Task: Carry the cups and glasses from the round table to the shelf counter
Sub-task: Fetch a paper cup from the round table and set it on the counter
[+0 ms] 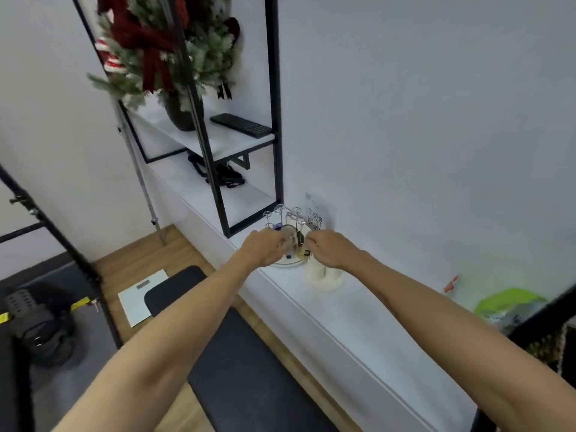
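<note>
Both my arms reach out to the white shelf counter [358,310]. A wire cup rack [282,213] with several upright prongs stands there on a round white tray [288,262]. My left hand [265,247] curls its fingers around a clear glass [289,237] at the rack. My right hand [327,247] is beside it with fingers curled at the rack's right side; what they hold is hidden. Two cream cups [324,277] stand on the counter just below my right hand.
A black-framed shelf [276,120] rises left of the rack, holding a keyboard [241,124] and a vase of decorated branches [184,113]. A QR-code card [316,218] leans on the wall. A green bag [506,302] lies at the counter's right. A black bench [237,353] stands below.
</note>
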